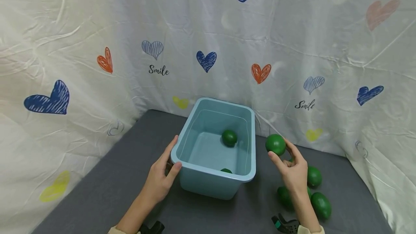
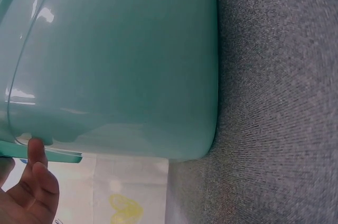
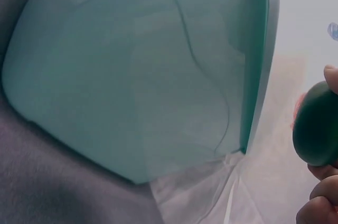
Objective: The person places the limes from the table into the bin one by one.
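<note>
A light blue plastic bin (image 1: 250, 170) stands on the grey mat, with two green round fruits inside: one (image 1: 229, 137) near the middle, another (image 1: 226, 170) half hidden by the near wall. My left hand (image 1: 161, 178) holds the bin's near-left corner rim, thumb on the rim; the left wrist view shows the bin's side (image 2: 121, 65) and my fingers (image 2: 31, 182) at its lip. My right hand (image 1: 292, 167) pinches a green fruit (image 1: 275, 144) in its fingertips, raised just right of the bin; the same fruit (image 3: 316, 123) appears beside the bin's rim (image 3: 259, 60).
Several more green fruits (image 1: 320, 205) lie on the grey mat (image 1: 97, 187) under and right of my right hand. A white sheet with heart prints (image 1: 208, 46) hangs close behind and on both sides of the mat.
</note>
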Demonstrator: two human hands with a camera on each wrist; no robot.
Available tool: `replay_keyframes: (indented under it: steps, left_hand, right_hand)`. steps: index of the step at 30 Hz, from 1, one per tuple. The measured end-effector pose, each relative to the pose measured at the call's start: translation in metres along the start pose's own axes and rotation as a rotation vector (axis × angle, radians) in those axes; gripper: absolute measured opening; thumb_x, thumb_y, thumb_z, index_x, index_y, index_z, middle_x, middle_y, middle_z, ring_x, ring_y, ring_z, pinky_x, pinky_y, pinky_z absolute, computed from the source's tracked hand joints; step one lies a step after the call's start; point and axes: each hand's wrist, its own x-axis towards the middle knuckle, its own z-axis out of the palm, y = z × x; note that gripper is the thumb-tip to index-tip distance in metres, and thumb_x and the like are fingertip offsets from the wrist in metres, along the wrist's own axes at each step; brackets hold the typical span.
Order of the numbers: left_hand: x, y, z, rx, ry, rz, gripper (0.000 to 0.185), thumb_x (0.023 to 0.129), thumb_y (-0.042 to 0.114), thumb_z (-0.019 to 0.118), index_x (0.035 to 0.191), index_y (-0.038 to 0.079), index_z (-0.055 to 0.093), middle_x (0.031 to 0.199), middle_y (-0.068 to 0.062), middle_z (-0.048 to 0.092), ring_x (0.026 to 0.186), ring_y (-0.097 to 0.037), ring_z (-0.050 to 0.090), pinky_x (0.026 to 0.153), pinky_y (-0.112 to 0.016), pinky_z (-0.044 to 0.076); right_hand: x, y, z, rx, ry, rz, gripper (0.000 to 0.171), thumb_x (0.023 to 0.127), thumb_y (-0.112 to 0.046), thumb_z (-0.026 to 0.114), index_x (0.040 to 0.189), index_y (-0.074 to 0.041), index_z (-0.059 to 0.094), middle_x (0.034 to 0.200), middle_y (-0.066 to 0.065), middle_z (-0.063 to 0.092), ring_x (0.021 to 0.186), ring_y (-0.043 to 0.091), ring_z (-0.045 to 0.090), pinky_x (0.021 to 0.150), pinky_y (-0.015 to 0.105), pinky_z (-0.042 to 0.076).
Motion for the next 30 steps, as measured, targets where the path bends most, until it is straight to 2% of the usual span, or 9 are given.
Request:
replay_keyframes:
  steps: [5, 15, 22, 30]
  left_hand:
    - [0.0, 0.0, 0.001, -0.001, 0.002, 0.002, 0.072, 0.107, 0.02, 0.061, 0.17, 0.03, 0.028, 0.136, -0.008, 0.064, 0.085, -0.007, 0.061, 0.071, -0.03, 0.054]
    - [0.001, 0.0, 0.0, -0.003, -0.009, -0.006, 0.07, 0.108, 0.022, 0.061, 0.17, 0.03, 0.028, 0.127, -0.01, 0.066, 0.082, -0.007, 0.061, 0.07, -0.033, 0.054]
    - [0.001, 0.0, 0.0, 0.001, -0.003, -0.001, 0.071, 0.107, 0.021, 0.061, 0.17, 0.03, 0.028, 0.125, -0.007, 0.066, 0.082, -0.008, 0.061, 0.07, -0.032, 0.053]
    - [0.0, 0.001, 0.0, 0.009, -0.009, -0.001, 0.072, 0.107, 0.021, 0.061, 0.17, 0.029, 0.028, 0.127, -0.008, 0.066, 0.083, -0.007, 0.061, 0.073, -0.031, 0.054]
  right_hand:
    - [0.002, -0.005, 0.005, 0.044, 0.011, -0.01, 0.056, 0.094, -0.008, 0.081, 0.147, -0.02, 0.064, 0.135, -0.007, 0.066, 0.035, 0.009, 0.037, 0.042, 0.025, 0.036]
    - [0.005, -0.012, 0.018, 0.099, -0.032, -0.022, 0.057, 0.094, -0.004, 0.08, 0.147, -0.017, 0.064, 0.137, -0.004, 0.066, 0.035, 0.007, 0.036, 0.041, 0.023, 0.034]
    - [0.011, -0.02, 0.034, 0.126, -0.095, -0.048, 0.058, 0.094, -0.003, 0.079, 0.148, -0.014, 0.062, 0.137, -0.003, 0.066, 0.038, 0.007, 0.044, 0.043, 0.022, 0.036]
    - [0.011, -0.026, 0.051, 0.131, -0.14, -0.056, 0.061, 0.092, -0.007, 0.082, 0.149, -0.014, 0.061, 0.141, 0.001, 0.065, 0.038, 0.006, 0.038, 0.044, 0.022, 0.035]
